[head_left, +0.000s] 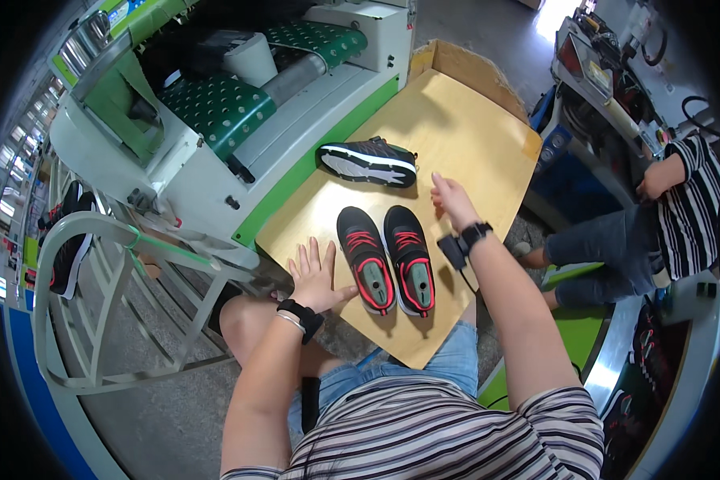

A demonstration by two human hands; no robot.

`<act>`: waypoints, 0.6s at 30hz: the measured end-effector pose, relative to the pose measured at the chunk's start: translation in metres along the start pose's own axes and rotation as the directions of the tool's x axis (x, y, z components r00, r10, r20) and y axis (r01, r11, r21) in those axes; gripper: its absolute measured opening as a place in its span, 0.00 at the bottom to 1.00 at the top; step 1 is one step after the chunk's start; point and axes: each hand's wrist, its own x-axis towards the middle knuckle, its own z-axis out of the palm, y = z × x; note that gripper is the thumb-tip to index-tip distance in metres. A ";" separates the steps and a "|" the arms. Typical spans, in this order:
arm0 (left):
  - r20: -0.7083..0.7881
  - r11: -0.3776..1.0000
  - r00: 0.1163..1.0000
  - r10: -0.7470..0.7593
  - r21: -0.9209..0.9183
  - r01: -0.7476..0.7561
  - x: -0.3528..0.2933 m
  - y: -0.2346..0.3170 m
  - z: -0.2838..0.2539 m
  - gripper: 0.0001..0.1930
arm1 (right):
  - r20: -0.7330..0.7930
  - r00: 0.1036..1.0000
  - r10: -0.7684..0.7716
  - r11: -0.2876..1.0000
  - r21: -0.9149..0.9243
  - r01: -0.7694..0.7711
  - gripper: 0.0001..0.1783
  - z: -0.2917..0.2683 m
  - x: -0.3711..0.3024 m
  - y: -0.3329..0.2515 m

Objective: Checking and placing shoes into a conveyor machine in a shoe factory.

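Observation:
A pair of black sneakers with red laces and red collar lining stands upright on the tan board in front of me: the left sneaker [365, 258] and the right sneaker [409, 258] are side by side, toes pointing away. Beyond them a third black sneaker [368, 162] lies on its side, its white and black sole turned toward me. My left hand [317, 278] is spread with fingers apart, just left of the pair, its thumb near the left sneaker's heel. To the right of the pair, my right hand [453, 200] is raised, empty, with its fingers apart.
A machine with a green dotted conveyor belt [216, 112] borders the tan board [464, 120] at the far left. At the left, a metal rack [96, 320] holds more sneakers [70, 248]. Another person [648, 232] is at the right beside equipment.

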 end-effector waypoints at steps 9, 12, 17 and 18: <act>-0.062 0.999 0.998 0.019 -0.029 -0.021 0.007 -0.002 0.007 0.62 | 0.017 0.996 0.093 0.996 0.003 -0.093 0.48 0.053 0.081 -0.033; -0.055 0.999 0.998 0.002 -0.033 -0.004 0.003 -0.005 0.007 0.62 | -0.015 0.999 -0.051 0.993 0.105 0.053 0.51 0.048 0.035 -0.046; -0.060 1.000 0.998 -0.003 -0.028 0.002 0.000 -0.002 0.004 0.62 | -0.156 0.806 -0.572 0.819 -0.168 0.549 0.57 -0.033 -0.055 -0.038; -0.059 1.000 0.998 -0.009 -0.030 0.007 -0.001 -0.001 0.004 0.62 | -0.151 0.780 -0.607 0.763 -0.387 0.519 0.56 -0.047 -0.085 -0.036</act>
